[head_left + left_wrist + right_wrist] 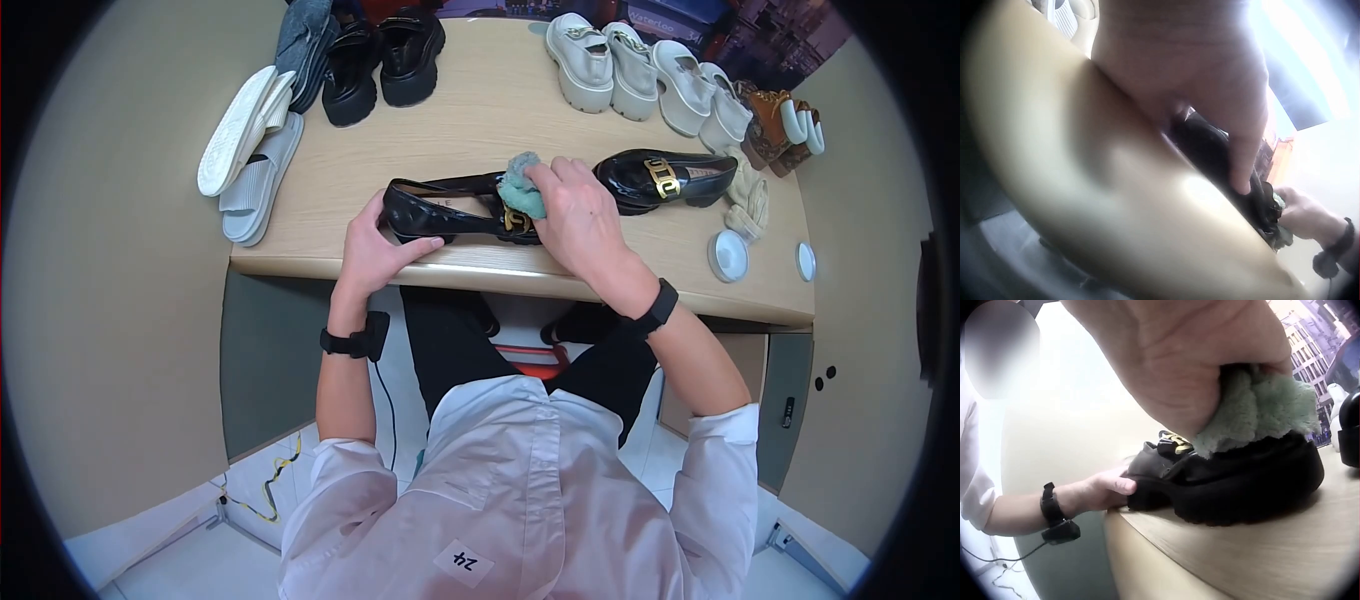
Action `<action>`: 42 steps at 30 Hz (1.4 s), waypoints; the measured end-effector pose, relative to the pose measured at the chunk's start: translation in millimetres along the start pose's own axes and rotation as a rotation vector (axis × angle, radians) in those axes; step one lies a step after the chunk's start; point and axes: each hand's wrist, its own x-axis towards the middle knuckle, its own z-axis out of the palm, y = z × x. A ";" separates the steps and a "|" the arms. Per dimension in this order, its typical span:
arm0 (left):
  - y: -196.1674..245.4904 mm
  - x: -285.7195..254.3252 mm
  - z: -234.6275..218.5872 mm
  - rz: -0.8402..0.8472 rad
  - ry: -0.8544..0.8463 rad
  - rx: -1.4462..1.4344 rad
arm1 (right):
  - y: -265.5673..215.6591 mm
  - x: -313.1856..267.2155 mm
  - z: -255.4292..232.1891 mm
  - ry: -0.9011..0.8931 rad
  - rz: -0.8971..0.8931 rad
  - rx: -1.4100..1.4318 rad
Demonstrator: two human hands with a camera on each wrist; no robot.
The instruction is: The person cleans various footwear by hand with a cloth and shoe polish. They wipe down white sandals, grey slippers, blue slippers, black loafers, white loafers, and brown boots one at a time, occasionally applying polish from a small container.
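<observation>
At the centre of the frame we see a black loafer point(420, 215) lying sideways near the front edge of the table point(330, 200), its heel to the left. We see the left hand point(375, 250) grip that heel, thumb along the near side and fingers round the back. The right hand point(588, 220) pinches a bunched green cloth point(520, 188) between thumb and fingers; from the right wrist we see the cloth touching the top of the loafer's front. To the right sits a second loafer point(628, 182) with a gold buckle point(663, 179), and past it a beige bundle point(745, 205) and a white dish point(728, 257). At the upper left we find pale slippers point(250, 185) and black shoes point(408, 62); at the upper right, white shoes point(583, 65).
</observation>
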 end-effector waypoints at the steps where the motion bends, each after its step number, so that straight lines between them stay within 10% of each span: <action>1: -0.2 0.7 0.8 0.005 -0.002 -0.006 | 2.5 0.0 -1.7 0.002 -0.003 -0.022; 7: -12.3 2.7 -0.6 0.070 0.044 0.062 | 34.9 -1.3 -29.0 0.091 0.088 -0.143; 15: -10.9 1.6 2.5 0.076 0.069 0.067 | 26.5 23.9 -31.8 0.091 0.574 0.561; 23: -13.1 2.8 1.3 0.075 0.059 0.056 | -9.4 4.8 -9.4 -0.041 0.039 0.195; 33: -12.6 2.0 2.1 0.074 0.065 0.058 | -1.0 4.2 3.1 0.291 0.185 0.316; 37: -12.6 1.0 0.5 0.080 0.080 0.125 | 19.2 13.0 -38.9 0.338 0.506 0.816; 42: -14.6 2.9 2.4 0.071 0.076 0.100 | 33.8 -6.6 -46.5 0.274 0.225 0.277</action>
